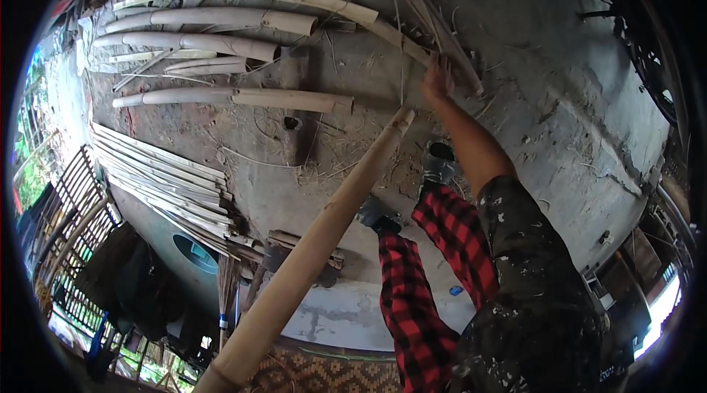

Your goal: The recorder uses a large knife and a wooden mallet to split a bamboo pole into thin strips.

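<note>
While bending, gripping a bamboo strip [400, 39] with the right hand [440, 82], maybe to steady it; having poles [221, 19] lying left of the hand, likely for room.

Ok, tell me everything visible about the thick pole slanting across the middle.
The thick pole looks like pale tan bamboo, smooth and round, with a paler, cut-looking far end. It slants from the bottom edge, where it leaves the picture, up past the centre. No hand shows on it; what supports it is unclear.
</note>
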Available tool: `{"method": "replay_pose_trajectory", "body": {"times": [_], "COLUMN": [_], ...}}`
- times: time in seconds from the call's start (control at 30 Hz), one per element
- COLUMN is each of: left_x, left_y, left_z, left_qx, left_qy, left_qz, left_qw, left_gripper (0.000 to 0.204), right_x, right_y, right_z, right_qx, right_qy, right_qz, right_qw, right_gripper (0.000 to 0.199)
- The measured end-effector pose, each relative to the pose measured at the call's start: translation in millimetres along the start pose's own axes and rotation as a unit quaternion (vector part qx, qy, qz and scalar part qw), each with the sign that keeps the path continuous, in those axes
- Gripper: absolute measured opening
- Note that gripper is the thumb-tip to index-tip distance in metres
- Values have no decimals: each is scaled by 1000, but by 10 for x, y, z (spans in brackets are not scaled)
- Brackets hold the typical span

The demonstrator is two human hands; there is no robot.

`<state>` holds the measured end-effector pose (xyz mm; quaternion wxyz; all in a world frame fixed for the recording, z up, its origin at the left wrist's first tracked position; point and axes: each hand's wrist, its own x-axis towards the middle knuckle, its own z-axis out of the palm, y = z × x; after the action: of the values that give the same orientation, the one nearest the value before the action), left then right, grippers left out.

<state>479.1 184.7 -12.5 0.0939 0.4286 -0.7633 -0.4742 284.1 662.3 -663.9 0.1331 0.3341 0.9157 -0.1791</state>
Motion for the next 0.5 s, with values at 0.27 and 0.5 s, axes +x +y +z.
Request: {"method": "replay_pose_trajectory", "body": {"times": [0.27, 0.5], "left_x": [7, -108], "left_y": [-74, 376], "left_z": [50, -275], "left_qx": [14, -49], "left_qy": [-3, -55], "left_qz": [-10, 10], "left_qw": [1000, 997], "left_gripper": [58, 58], "right_x": [294, 263], "right_y": [-91, 189], "right_z": [-241, -1531], "right_qx": [-112, 131], "right_qy": [-159, -134], "right_qz": [-107, -212], "right_qw": [975, 959], "right_gripper": [66, 50]}}
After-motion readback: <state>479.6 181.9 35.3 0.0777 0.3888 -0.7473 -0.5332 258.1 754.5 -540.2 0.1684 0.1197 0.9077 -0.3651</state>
